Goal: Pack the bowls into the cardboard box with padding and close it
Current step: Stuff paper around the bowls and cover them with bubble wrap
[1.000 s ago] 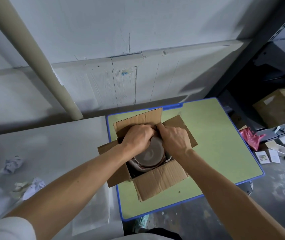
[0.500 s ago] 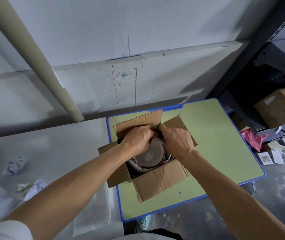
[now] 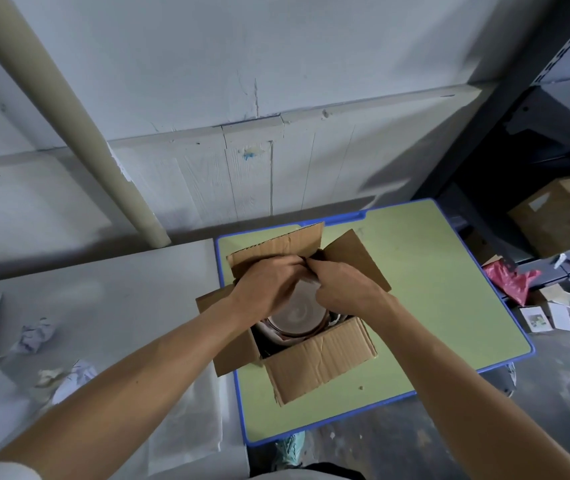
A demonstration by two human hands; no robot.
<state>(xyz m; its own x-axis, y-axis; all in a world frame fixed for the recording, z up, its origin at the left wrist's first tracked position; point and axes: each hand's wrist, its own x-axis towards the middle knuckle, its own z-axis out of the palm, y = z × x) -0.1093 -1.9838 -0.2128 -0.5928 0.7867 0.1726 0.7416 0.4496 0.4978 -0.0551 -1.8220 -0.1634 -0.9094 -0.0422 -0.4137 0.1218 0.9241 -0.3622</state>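
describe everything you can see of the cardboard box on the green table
The cardboard box is plain brown corrugated board, creased and worn, standing open on the green table near its left edge. All four flaps are splayed outward: the far one tilts up, the near one lies toward the camera. Inside sit what look like stacked bowls. The left hand and right hand reach in over the far side, fingers curled close together near the rim; what they grip is hidden.
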